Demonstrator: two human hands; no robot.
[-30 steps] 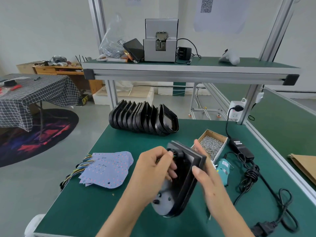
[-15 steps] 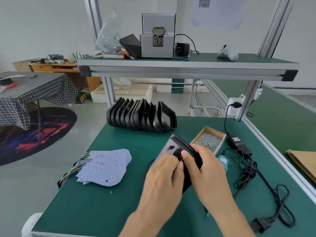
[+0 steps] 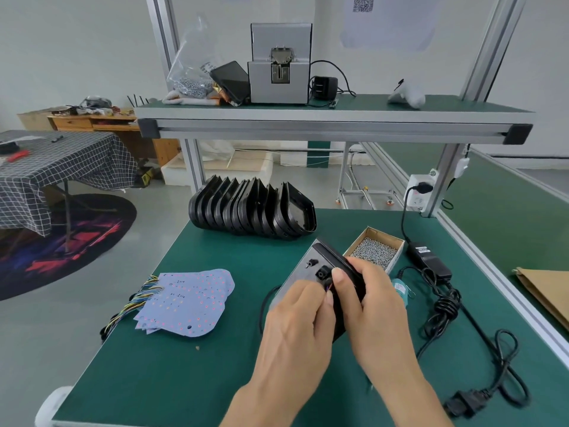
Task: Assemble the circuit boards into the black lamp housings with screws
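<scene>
Green bench [image 3: 191, 380]: lamp housing [image 3: 311, 269] gripped between both hands [image 3: 341, 306].

Both forearms reach forward, hands close together. The left hand [image 3: 295, 322] curls its fingers inward; the right hand [image 3: 369, 300] grips with thumb extended.

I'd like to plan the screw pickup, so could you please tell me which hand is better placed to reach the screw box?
Probably the right hand: the screw box sits just beyond its fingertips, while the left hand lies farther away on the housing.
</scene>
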